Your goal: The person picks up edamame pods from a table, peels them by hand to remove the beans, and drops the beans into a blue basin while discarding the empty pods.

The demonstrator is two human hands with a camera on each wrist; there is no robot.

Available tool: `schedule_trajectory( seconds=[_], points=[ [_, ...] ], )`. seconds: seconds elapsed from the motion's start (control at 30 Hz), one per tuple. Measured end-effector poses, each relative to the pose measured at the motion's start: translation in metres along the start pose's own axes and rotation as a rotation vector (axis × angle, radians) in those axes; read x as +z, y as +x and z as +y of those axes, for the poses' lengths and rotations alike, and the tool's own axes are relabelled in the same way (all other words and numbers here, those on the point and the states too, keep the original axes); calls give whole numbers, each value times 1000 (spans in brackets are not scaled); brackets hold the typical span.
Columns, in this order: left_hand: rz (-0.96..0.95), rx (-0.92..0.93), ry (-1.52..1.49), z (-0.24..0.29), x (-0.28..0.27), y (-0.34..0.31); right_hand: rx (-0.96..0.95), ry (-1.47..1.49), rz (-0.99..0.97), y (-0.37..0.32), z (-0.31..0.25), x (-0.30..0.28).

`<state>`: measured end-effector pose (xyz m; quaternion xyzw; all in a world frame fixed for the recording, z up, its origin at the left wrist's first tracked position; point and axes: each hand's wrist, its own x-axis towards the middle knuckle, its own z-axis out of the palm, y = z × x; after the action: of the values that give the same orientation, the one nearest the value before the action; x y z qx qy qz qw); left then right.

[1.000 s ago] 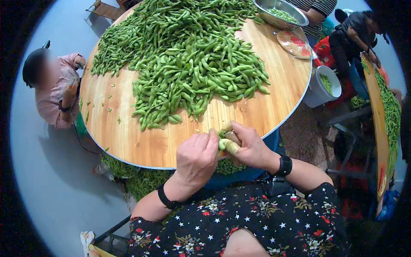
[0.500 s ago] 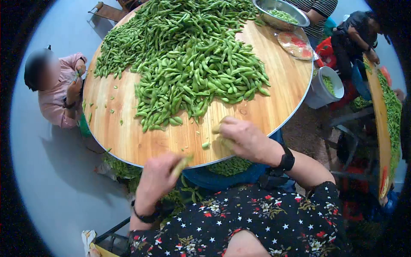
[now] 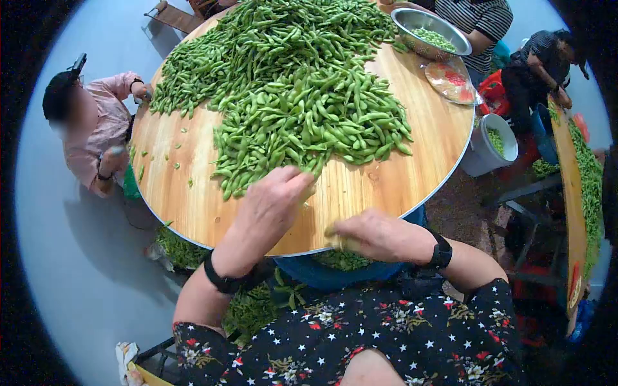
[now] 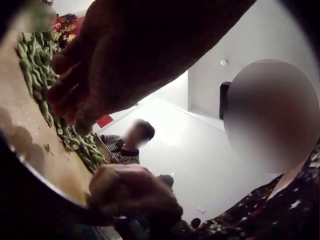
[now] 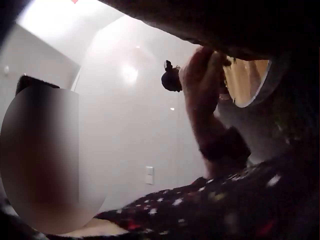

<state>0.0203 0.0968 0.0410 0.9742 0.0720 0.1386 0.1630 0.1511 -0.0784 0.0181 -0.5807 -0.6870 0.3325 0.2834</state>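
Observation:
In the head view my left hand [image 3: 273, 199] reaches over the front edge of a big heap of green edamame pods [image 3: 309, 122]. Its loosely bent fingers are over the pods in the left wrist view too, and no pod shows between them. My right hand [image 3: 383, 237] hovers at the near rim of the round wooden table [image 3: 431, 148], fingers pointing left and a little apart, with nothing visible in them. Yellowish covers wrap some of its fingertips. Just below, under the table edge, a blue tub [image 3: 309, 273] holds shelled green beans [image 3: 344, 260].
A metal bowl [image 3: 402, 19] of beans and a plastic-wrapped round item [image 3: 450, 83] are at the far right of the table. A white bucket [image 3: 479, 151] stands beside it. People sit left and right; a second pod-covered table [image 3: 573, 231] is at right.
My hands parted from working together near the table edge. The left swung out left, then forward to the heap; the right drew back toward the rim. A green piece on the wood is out of sight.

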Motion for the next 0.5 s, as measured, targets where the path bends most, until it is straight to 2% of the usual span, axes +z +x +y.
schedule_trajectory(
  seconds=[0.03,0.07,0.1,0.17,0.23,0.3,0.37,0.43,0.5],
  points=[
    [19,40,-2,-1,6,10,134,61,146,-1,1,1],
    [22,41,-6,-5,14,19,86,137,291,2,10,3],
    [-6,24,86,-10,23,27,88,133,291,4,12,2],
    [-36,8,180,-12,32,33,178,182,433,7,14,-2],
    [7,80,191,-11,36,35,179,184,443,6,24,4],
    [-22,68,210,-10,39,30,-110,-38,557,4,30,14],
    [-1,74,258,-5,35,27,-114,20,597,0,31,15],
    [-21,89,263,-3,35,25,41,94,558,-10,34,10],
    [-39,100,268,-2,35,24,1,-10,568,-11,40,14]
  ],
)
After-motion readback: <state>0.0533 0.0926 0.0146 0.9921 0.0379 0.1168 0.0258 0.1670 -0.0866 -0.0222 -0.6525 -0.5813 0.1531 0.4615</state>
